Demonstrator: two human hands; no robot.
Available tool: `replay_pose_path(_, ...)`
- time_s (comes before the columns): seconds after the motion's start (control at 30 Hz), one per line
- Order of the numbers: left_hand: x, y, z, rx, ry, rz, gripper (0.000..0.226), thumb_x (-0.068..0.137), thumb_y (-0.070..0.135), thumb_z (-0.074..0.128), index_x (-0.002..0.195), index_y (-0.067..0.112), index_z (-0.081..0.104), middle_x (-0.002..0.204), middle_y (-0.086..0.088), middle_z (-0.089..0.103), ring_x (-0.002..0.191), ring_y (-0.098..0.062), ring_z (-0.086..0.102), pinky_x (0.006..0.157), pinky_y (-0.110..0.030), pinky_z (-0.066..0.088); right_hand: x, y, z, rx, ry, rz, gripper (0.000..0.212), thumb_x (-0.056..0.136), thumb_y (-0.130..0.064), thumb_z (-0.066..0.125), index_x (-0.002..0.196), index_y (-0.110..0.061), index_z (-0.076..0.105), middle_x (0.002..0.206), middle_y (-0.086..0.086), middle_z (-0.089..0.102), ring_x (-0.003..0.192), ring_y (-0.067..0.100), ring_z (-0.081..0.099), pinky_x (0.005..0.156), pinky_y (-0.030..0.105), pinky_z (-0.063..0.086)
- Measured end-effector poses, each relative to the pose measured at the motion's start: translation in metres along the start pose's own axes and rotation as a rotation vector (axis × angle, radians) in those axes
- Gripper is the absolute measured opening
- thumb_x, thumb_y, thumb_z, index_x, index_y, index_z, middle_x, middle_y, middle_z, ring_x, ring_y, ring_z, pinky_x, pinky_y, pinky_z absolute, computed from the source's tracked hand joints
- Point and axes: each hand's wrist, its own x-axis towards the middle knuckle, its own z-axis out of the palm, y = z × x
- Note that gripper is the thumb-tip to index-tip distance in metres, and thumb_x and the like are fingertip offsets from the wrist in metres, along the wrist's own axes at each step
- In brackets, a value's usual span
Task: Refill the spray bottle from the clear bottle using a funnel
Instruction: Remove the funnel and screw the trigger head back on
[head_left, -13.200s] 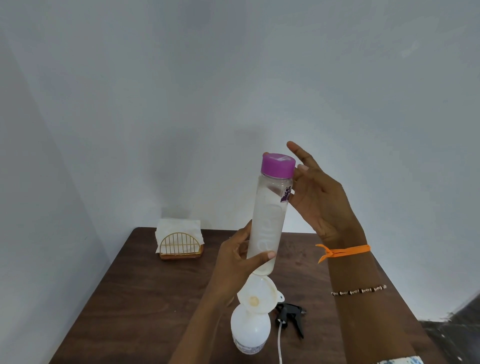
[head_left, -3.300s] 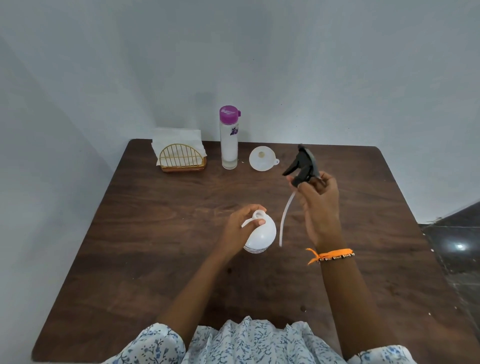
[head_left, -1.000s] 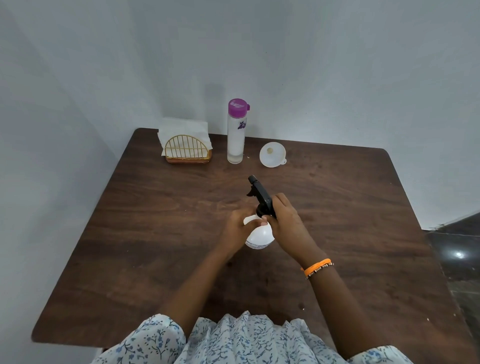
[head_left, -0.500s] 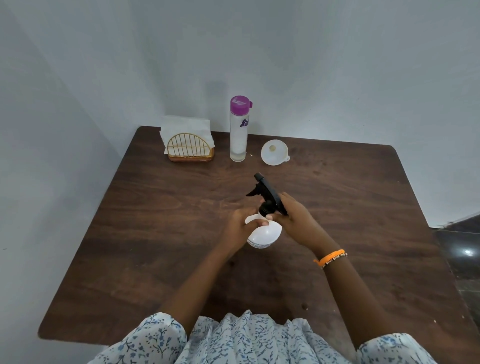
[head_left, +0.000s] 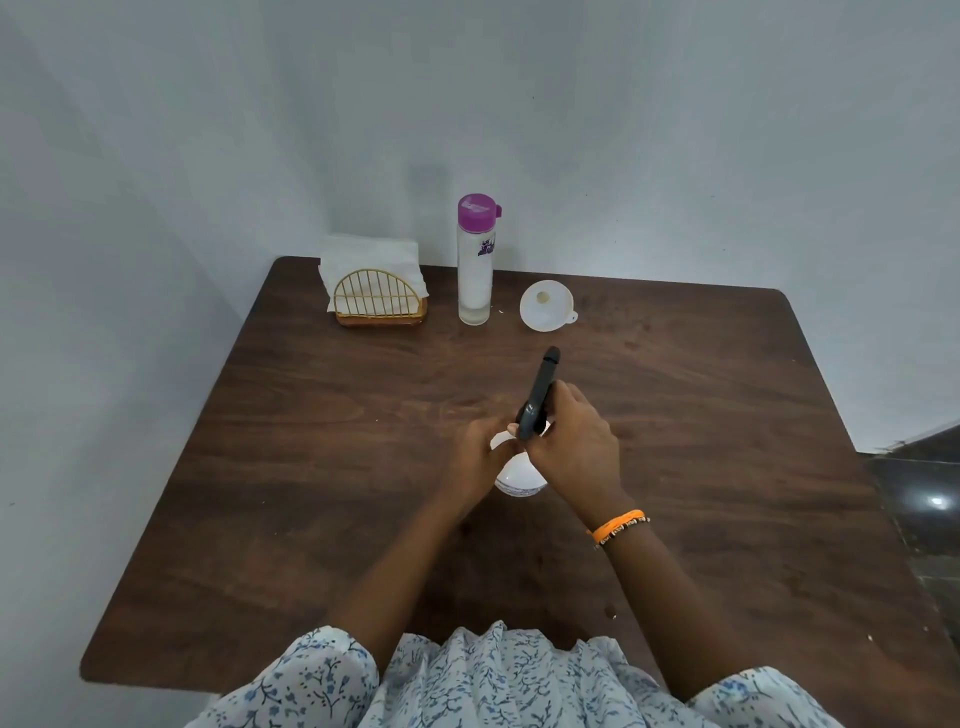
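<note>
Two hands at frame centre, head view: your left hand (head_left: 475, 457) curls round the white spray bottle (head_left: 517, 475) on the desk (head_left: 311, 467); your right hand (head_left: 574, 441) pinches the black trigger head (head_left: 537, 395) atop it, nozzle pointing up-frame. Clear bottle (head_left: 475, 265) w/ purple cap, upright, upper centre; funnel (head_left: 546, 305) just right of it, napkin holder (head_left: 379, 301) left.

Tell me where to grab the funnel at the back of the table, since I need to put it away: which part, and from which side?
Take the funnel by its wide rim, coming from above on the right, where a small tab sticks out. It sits apart from the clear bottle, with bare table to its right, so a hand has room there. Whether it rests on its rim or its side is hard to tell.
</note>
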Motion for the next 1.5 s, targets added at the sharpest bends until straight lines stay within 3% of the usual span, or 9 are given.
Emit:
replay_pose_path(0.23, 0.001, 0.0, -0.004, 0.07, -0.043, 0.013, 0.016, 0.08, 0.016, 0.06, 0.088, 0.01, 0.072, 0.085, 0.0, 0.072, 0.074, 0.006, 0.061, 0.065, -0.011, 0.044, -0.006, 0.01, 0.005, 0.459, -0.004, 0.012, 0.017, 0.076, -0.011, 0.073, 0.083, -0.014, 0.058, 0.088, 0.0, 0.053, 0.077, 0.014, 0.053, 0.069, 0.018, 0.044)
replay_pose_path(0.43, 0.001, -0.002, -0.002, -0.048, -0.045, -0.036, 0.034, 0.069, 0.033, 0.064, 0.089, 0.005, 0.07, 0.087, -0.016, 0.071, 0.076, -0.012, 0.06, 0.065, -0.024, 0.045, 0.001, 0.023, -0.008, 0.592, -0.189, -0.016, 0.021, 0.084, -0.02, 0.062, 0.105, -0.024, 0.059, 0.104, 0.006, 0.062, 0.1, 0.028, 0.057, 0.087, 0.043, 0.049)
replay_pose_path(0.57, 0.001, -0.005, -0.001, -0.095, -0.073, -0.067, 0.046, 0.065, 0.042, 0.063, 0.092, 0.005, 0.069, 0.088, -0.015, 0.071, 0.079, -0.013, 0.062, 0.067, -0.026, 0.046, 0.005, 0.025, -0.012, 0.513, -0.267, -0.075, 0.027, 0.086, -0.022, 0.06, 0.101, -0.044, 0.056, 0.105, -0.006, 0.061, 0.109, 0.026, 0.053, 0.094, 0.042, 0.045)
replay_pose_path(0.7, 0.001, -0.001, -0.003, -0.117, -0.09, -0.109, 0.011, 0.069, 0.031, 0.063, 0.07, 0.021, 0.066, 0.06, 0.013, 0.064, 0.061, 0.004, 0.057, 0.056, -0.012, 0.04, 0.007, 0.025, -0.005, 0.389, -0.257, -0.136, 0.021, 0.087, -0.009, 0.061, 0.105, -0.019, 0.057, 0.104, 0.004, 0.059, 0.103, 0.027, 0.053, 0.089, 0.036, 0.045)
replay_pose_path(0.8, 0.002, -0.002, -0.001, -0.104, -0.061, -0.123, 0.026, 0.06, 0.049, 0.059, 0.057, 0.023, 0.059, 0.05, 0.012, 0.055, 0.053, 0.001, 0.05, 0.052, -0.014, 0.034, 0.01, 0.022, -0.003, 0.213, -0.266, -0.19, 0.018, 0.087, -0.01, 0.062, 0.104, -0.006, 0.057, 0.103, 0.008, 0.056, 0.098, 0.025, 0.051, 0.085, 0.037, 0.046)
replay_pose_path(1.17, 0.001, -0.001, -0.002, -0.131, -0.1, -0.117, 0.004, 0.07, 0.026, 0.063, 0.071, 0.029, 0.066, 0.07, 0.015, 0.062, 0.069, 0.002, 0.059, 0.057, -0.006, 0.039, 0.021, 0.024, -0.018, 0.056, -0.383, -0.252, 0.025, 0.087, -0.016, 0.063, 0.11, -0.01, 0.056, 0.103, 0.003, 0.056, 0.093, 0.022, 0.055, 0.08, 0.043, 0.05)
replay_pose_path(1.27, 0.002, -0.006, -0.002, -0.086, -0.115, -0.111, 0.026, 0.074, 0.029, 0.067, 0.096, 0.015, 0.07, 0.09, 0.004, 0.066, 0.085, -0.006, 0.059, 0.065, -0.006, 0.042, 0.029, 0.029, -0.025, 0.047, -0.47, -0.367, 0.019, 0.086, -0.011, 0.062, 0.104, -0.005, 0.058, 0.097, 0.006, 0.053, 0.084, 0.024, 0.053, 0.076, 0.046, 0.049)
replay_pose_path(1.4, 0.002, -0.007, -0.001, -0.106, -0.032, -0.103, 0.044, 0.067, 0.046, 0.063, 0.085, 0.006, 0.068, 0.082, -0.019, 0.066, 0.069, -0.01, 0.057, 0.058, -0.01, 0.038, 0.024, 0.029, -0.014, -0.027, -0.296, -0.358, 0.022, 0.084, -0.021, 0.066, 0.101, -0.008, 0.059, 0.096, 0.005, 0.056, 0.081, 0.025, 0.056, 0.066, 0.044, 0.049)
replay_pose_path(1.5, -0.001, -0.003, 0.001, -0.081, -0.008, -0.061, 0.022, 0.083, 0.017, 0.063, 0.092, -0.002, 0.068, 0.088, -0.024, 0.068, 0.082, -0.023, 0.059, 0.055, -0.012, 0.036, 0.006, 0.027, 0.003, -0.047, -0.043, -0.283, 0.02, 0.077, -0.021, 0.071, 0.088, -0.013, 0.057, 0.088, -0.001, 0.057, 0.071, 0.023, 0.056, 0.054, 0.036, 0.047)
